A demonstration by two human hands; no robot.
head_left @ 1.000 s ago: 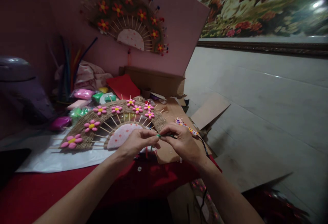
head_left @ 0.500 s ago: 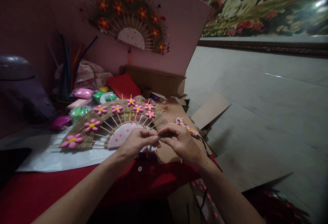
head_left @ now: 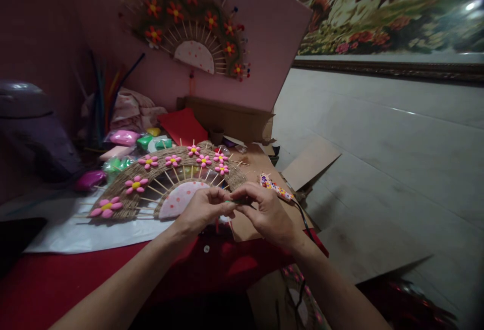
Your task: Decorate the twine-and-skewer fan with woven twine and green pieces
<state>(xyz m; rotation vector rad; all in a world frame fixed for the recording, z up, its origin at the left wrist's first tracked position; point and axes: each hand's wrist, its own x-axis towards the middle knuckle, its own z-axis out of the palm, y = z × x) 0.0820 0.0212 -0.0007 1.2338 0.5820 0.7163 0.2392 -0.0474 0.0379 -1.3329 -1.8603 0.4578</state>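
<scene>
My left hand (head_left: 206, 205) and my right hand (head_left: 266, 211) meet above the table's front edge, fingertips pinched. Between them they grip a thin, dark green piece (head_left: 239, 202), mostly covered by the fingers, so its material is unclear. Just behind my left hand lies a fan-shaped craft (head_left: 151, 171) of twine wound over sticks. Pink clay flowers (head_left: 136, 185) with yellow centres sit along its band. A white half-circle with red dots (head_left: 181, 199) forms its base, partly covered by my left hand.
A patterned hot glue gun (head_left: 276, 186) with a black cord lies right of my hands on brown cardboard (head_left: 247, 226). Bagged coloured clay (head_left: 124, 137) is piled at the back left. Another fan (head_left: 194, 27) with orange flowers leans behind. A small round clear bit (head_left: 206, 249) rests on the red cloth (head_left: 166, 264).
My fingers have shifted slightly around the green piece; a strip of it that hung below my left fingertips no longer shows. Everything else looks the same.
</scene>
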